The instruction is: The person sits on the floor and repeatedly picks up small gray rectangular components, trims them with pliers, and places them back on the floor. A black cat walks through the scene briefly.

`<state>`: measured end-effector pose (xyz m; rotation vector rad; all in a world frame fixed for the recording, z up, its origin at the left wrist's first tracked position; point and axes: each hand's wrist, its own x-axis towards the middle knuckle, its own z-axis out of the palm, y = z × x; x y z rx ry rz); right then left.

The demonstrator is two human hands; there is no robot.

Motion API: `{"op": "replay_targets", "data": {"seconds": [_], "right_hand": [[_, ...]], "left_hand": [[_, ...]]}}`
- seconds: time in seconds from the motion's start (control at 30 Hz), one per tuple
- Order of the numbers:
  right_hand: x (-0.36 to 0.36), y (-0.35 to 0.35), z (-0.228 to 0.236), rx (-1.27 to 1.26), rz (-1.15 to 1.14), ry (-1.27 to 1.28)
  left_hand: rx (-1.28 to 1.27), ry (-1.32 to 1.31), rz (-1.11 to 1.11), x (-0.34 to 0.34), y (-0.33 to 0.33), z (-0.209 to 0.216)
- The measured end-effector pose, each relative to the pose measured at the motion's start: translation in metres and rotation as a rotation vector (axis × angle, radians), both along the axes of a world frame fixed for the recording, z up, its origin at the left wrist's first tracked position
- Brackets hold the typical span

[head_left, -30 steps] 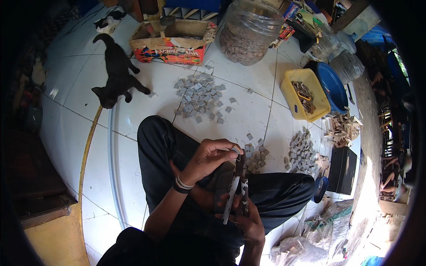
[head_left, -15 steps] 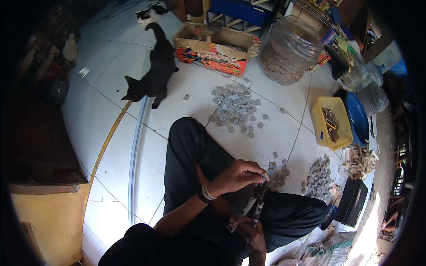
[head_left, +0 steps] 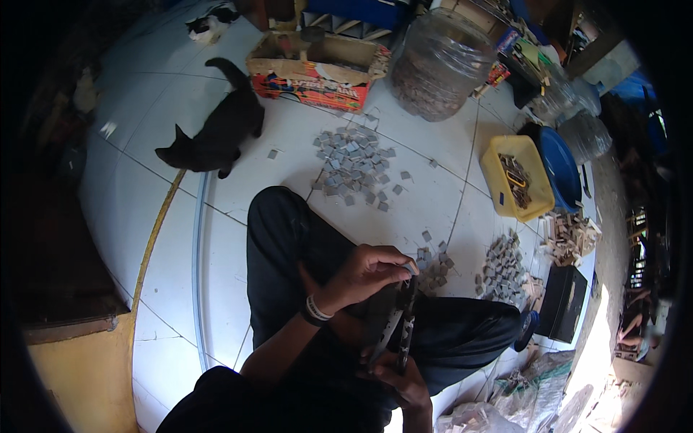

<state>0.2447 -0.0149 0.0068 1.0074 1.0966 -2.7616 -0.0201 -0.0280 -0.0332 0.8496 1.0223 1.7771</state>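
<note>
The person sits cross-legged on the white tiled floor [head_left: 166, 238], and a long dark strip [head_left: 395, 326] stands over the lap, its long axis running from low and near the body up and slightly rightward, away from it; the right hand [head_left: 404, 382] is closed around the strip's lower end, while the left hand [head_left: 369, 270], wristband showing, has its fingertips pinched narrowly at the strip's upper end, so the left is the nearer to that top; whether a small piece sits between those fingers I cannot tell; small grey squares [head_left: 433, 267] lie just beyond the knee; a black cat [head_left: 216, 137] stands well apart.
</note>
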Motion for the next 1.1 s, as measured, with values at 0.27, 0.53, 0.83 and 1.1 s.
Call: {"op": "replay_targets", "data": {"seconds": [0.27,0.53,0.83,1.1], "right_hand": [[-0.015,-0.007,0.009,0.024,-0.026,-0.145],[-0.034,-0.014,0.024,0.327,0.017,-0.173],[-0.037,-0.012,0.019,0.375,0.02,-0.088],[-0.036,-0.008,0.017,0.325,0.033,-0.049]], "left_hand": [[-0.041,0.05,-0.022,-0.002,-0.002,0.014],[-0.046,0.038,-0.012,-0.008,-0.006,0.024],[-0.049,0.074,0.007,-0.011,-0.007,0.028],[-0.062,0.07,-0.002,-0.013,-0.008,0.029]]}}
